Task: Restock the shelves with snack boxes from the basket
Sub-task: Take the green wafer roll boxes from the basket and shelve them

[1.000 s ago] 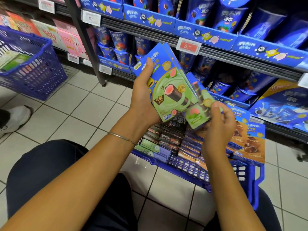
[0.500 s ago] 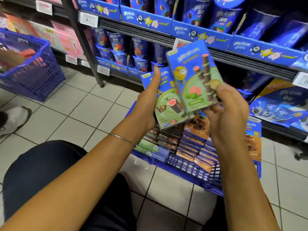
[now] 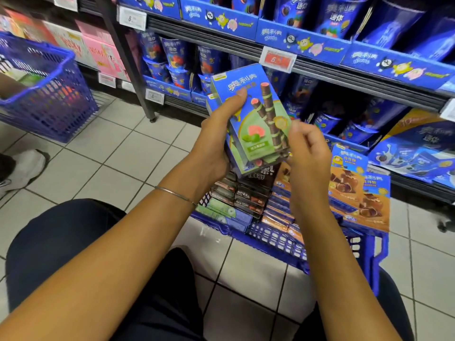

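My left hand [image 3: 214,146] grips a small stack of blue-and-green snack boxes [image 3: 256,119] upright in front of the shelf, thumb across the front. At the stack's lower right edge, my right hand [image 3: 307,153] has its curled fingers pinching the front box. Below my hands, the blue plastic basket [image 3: 283,242] stands on the floor, packed with several flat snack boxes in dark, green and orange packs. The blue shelves [image 3: 320,67] behind hold rows of cup snacks and blue packets.
A second blue basket [image 3: 49,99] stands on the tiled floor at the left, with another person's arm [image 3: 7,87] over it and a white shoe [image 3: 24,168] beside it. A dark shelf post [image 3: 128,70] divides the blue shelves from pink boxes [image 3: 103,52]. My knees flank the near basket.
My right hand lifted one box from the fanned boxes, raised it, then set it flat on the front of the stack in my left hand. The stack is now squared up.
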### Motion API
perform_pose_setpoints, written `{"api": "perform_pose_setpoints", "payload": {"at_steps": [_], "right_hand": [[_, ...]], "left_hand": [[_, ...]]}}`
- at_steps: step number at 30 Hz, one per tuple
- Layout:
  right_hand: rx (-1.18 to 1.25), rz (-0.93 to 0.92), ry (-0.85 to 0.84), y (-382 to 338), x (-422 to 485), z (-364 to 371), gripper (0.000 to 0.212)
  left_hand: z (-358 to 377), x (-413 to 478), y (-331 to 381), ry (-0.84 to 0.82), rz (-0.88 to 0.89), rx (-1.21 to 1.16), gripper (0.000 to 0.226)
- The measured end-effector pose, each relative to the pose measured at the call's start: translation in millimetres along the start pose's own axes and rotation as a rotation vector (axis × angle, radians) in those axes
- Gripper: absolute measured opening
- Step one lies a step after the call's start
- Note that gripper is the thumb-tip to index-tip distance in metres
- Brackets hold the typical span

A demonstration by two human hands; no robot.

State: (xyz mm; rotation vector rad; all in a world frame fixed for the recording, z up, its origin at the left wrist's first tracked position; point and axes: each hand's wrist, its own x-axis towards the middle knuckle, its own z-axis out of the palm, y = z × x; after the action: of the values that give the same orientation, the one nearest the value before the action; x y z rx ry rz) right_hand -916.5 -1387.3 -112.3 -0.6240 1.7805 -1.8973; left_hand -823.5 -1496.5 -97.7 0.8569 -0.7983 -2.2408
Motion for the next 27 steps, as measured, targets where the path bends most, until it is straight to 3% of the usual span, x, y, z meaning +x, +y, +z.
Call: {"api": "perform_pose_setpoints", "payload": {"at_steps": [3, 5, 8, 11, 15, 19, 22, 27], "right_hand": [[0.107, 0.158, 0.056, 21.3, -0.1, -1.5, 0.036], [-0.124, 0.284, 0.024, 50.0, -2.0, -2.8, 0.033], [-0.496, 0.474, -0.347, 99.2, -12.1, -3.5, 0.031], [-0.772, 0.527, -0.698, 137.4, -20.2, 2.3, 0.041], [-1.025, 0.597, -0.955, 173.1, -15.5, 7.9, 0.047], [-0.97, 0.597, -0.991, 189.5, -12.6, -0.5, 0.035], [-0.886, 0.51, -0.886, 198.0, -12.3, -7.9, 0.04], [-1.007, 0.358, -0.662, 188.1, -12.0, -23.4, 0.052]], "left_hand": [[-2.3, -2.4, 4.8, -0.002, 0.024, -0.033, 0.052], [-3.4, -3.6, 7.2, 0.005, 0.036, -0.034, 0.052], [-4.6, -3.9, 7.5, 0.015, 0.042, -0.039, 0.05], [-4.8, -3.6, 6.3, 0.006, 0.026, -0.034, 0.049], [-4.7, -3.5, 5.3, -0.012, -0.003, -0.018, 0.05], [-5.8, -1.2, 3.0, -0.008, -0.033, 0.01, 0.049], [-5.3, -1.0, 2.2, -0.015, -0.064, 0.039, 0.049], [-3.9, -2.2, 6.2, -0.047, -0.064, 0.032, 0.048]]}}
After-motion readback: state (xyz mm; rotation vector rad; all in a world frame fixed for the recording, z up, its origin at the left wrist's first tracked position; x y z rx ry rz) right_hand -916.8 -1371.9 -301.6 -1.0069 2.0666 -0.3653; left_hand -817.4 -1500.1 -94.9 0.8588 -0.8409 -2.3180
